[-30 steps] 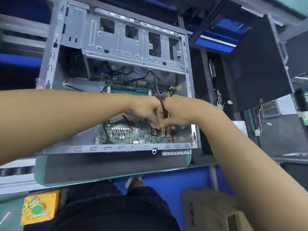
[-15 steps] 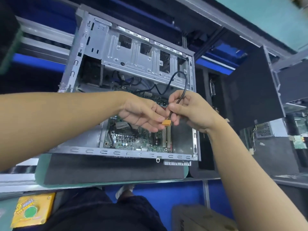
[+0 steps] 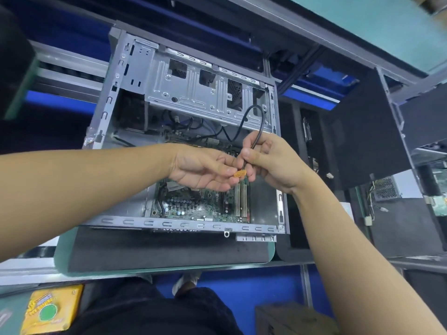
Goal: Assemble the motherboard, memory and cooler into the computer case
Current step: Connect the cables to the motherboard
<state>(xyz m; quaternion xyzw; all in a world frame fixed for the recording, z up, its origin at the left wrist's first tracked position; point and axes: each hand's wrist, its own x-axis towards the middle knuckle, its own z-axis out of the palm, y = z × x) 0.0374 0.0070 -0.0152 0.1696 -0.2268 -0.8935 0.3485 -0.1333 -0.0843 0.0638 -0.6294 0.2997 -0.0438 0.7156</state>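
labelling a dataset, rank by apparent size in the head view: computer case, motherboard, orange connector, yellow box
1. computer case
2. motherboard
3. yellow box (nearer the camera and cropped, so its place is unsure)
4. orange connector

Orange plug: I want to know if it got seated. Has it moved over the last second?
Yes. The orange plug has come up: it sat low by the white slots, and now the left hand pinches it above their far ends.

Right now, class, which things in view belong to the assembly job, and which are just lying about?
Job: computer case, motherboard, black cable, orange connector, left hand, right hand.
Lying about: yellow box, cardboard box, black panel.
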